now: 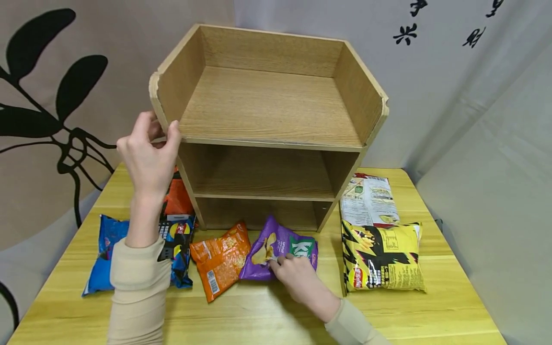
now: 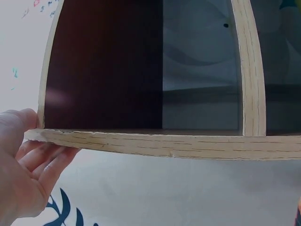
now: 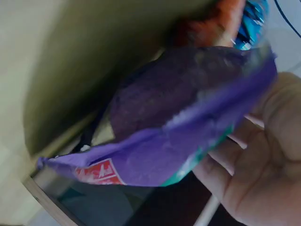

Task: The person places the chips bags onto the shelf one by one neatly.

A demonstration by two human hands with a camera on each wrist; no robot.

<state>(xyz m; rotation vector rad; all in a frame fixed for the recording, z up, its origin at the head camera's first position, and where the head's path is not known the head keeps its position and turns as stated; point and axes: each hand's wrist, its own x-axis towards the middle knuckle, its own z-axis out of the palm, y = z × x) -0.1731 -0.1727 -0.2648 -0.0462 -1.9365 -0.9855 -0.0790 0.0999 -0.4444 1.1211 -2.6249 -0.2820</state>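
Observation:
My left hand (image 1: pixel 148 158) grips the left side panel of a small wooden shelf unit (image 1: pixel 267 105). In the left wrist view, the thumb and fingers (image 2: pixel 51 162) lie on either side of the panel's corner. My right hand (image 1: pixel 302 282) holds the lower edge of a purple snack bag (image 1: pixel 278 244) in front of the shelf. The right wrist view has the purple bag tilted close to the camera, its fingers (image 3: pixel 216 174) partly hidden behind it. Beside it on the left lies an orange snack bag (image 1: pixel 226 258).
Blue snack bags (image 1: pixel 101 258) and a red-orange one (image 1: pixel 178 196) lie left of the shelf, partly behind the left arm. On the right are a yellow-and-black snack bag (image 1: pixel 384 256) and a bag with a white printed panel (image 1: pixel 371 201). Everything stands on a wooden table (image 1: pixel 448 297).

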